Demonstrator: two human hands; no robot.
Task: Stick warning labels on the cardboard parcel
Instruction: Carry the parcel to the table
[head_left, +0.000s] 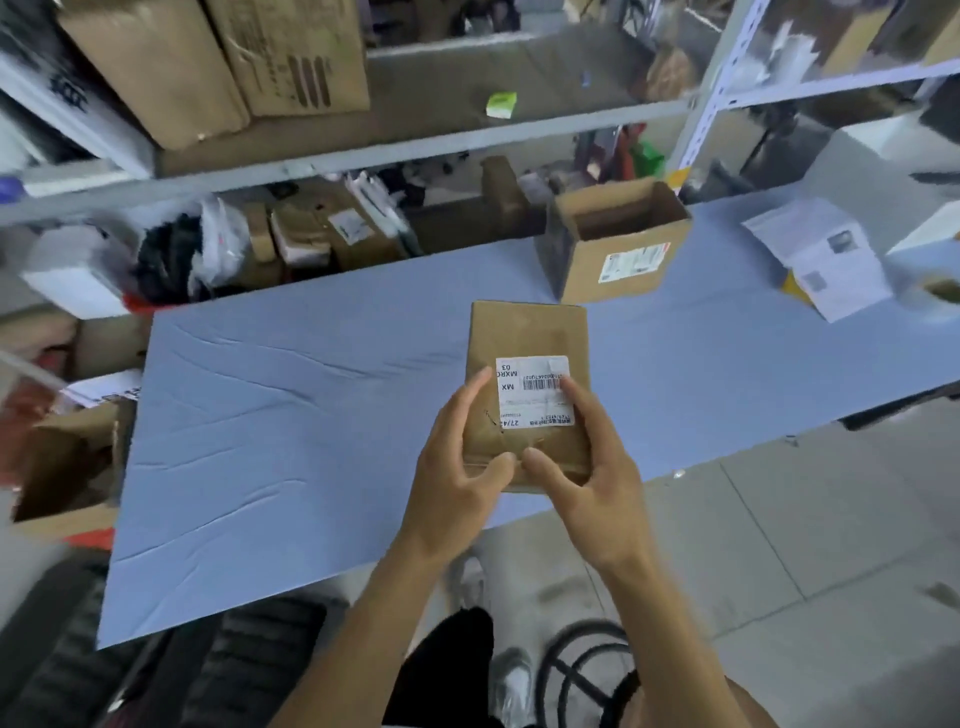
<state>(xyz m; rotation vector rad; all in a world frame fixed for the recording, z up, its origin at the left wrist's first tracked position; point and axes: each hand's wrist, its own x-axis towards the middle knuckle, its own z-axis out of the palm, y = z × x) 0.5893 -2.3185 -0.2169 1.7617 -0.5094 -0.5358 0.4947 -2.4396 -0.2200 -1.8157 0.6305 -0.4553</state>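
Observation:
A small brown cardboard parcel lies flat near the front edge of the blue table. A white shipping label with a barcode is stuck on its top face. My left hand grips the parcel's left side, thumb on its near edge. My right hand holds the right side, with the index finger resting on the white label and the thumb at the near edge. No separate warning label shows in either hand.
An open cardboard box stands behind the parcel at the table's back. Printed papers lie at the right. Shelves with boxes and clutter run behind the table. Another open box sits at the left.

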